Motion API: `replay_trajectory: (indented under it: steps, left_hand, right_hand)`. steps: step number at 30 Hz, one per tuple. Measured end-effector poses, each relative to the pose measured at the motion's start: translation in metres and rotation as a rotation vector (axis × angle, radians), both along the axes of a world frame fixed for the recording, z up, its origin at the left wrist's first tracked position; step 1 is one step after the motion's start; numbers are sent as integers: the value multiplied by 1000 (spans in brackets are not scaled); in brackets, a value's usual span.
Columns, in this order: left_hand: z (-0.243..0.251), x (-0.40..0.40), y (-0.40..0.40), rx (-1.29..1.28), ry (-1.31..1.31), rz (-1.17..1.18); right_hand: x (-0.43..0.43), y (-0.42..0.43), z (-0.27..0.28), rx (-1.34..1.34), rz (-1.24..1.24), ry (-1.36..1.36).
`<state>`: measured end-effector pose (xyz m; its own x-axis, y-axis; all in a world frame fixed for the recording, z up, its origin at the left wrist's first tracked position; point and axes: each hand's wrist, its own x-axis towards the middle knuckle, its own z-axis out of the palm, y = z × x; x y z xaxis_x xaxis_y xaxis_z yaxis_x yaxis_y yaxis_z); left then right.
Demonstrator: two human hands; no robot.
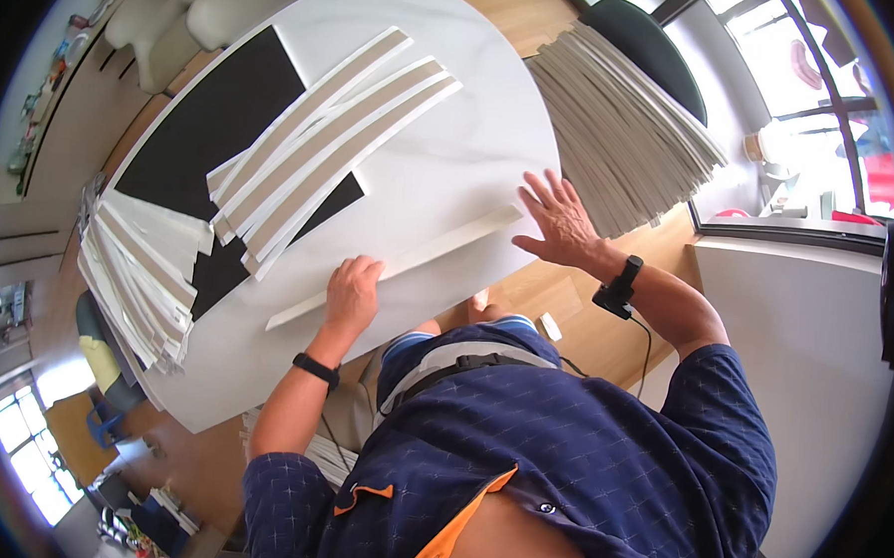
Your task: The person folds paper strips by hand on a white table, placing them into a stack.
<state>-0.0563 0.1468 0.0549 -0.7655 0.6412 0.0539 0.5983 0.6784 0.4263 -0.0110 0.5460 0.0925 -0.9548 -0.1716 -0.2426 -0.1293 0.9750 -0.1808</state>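
A single long white strip [448, 243] lies along the near edge of the table. My left hand [353, 293] is over its middle part, with the fingers curled down onto it and the fingertips partly hidden. At the strip's right end, my right hand [560, 222] is spread with the fingers apart and holds nothing. Beyond them lie several beige strips with white borders [341, 143], loosely overlapping. They rest partly on a black sheet [214, 119]. Another fanned pile of white and beige strips [144, 281] hangs over the table's left edge.
The white marbled table [490, 139] has a rounded far edge. To its right, a thick bundle of beige strips [625, 130] lies on a dark chair [651, 48]. Pale chairs [227, 7] stand beyond the table. A cable [647, 347] hangs from my right wristband.
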Motion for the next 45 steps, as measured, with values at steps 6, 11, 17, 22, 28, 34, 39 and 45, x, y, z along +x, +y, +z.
replay_trajectory:
  steps: [6, 11, 17, 22, 28, 34, 39, 45]
  left_hand:
    - [-5, -21, 3, 82, -180, 73]
    - [6, -12, -37, 160, -132, 251]
    - [1, 16, -47, 40, 27, 183]
    - [-5, 36, -46, 0, 113, 184]
    - [1, 41, -49, 30, 47, 202]
    - [-2, 51, -55, 18, 26, 230]
    - [-11, 67, -72, -18, 85, 249]
    - [-13, 82, -133, -121, 59, 404]
  right_hand:
    - [-50, -87, -22, -309, 348, 167]
    - [-54, -87, -51, -360, 329, 184]
    - [-41, -85, -48, -363, 368, 238]
    - [-28, -89, -45, -258, 401, 236]
    - [-22, -145, -22, -85, 486, -122]
    - [-5, -228, -49, -112, 529, -61]
    - [1, -149, -46, -65, 382, -46]
    - [5, -120, -37, -115, 280, -50]
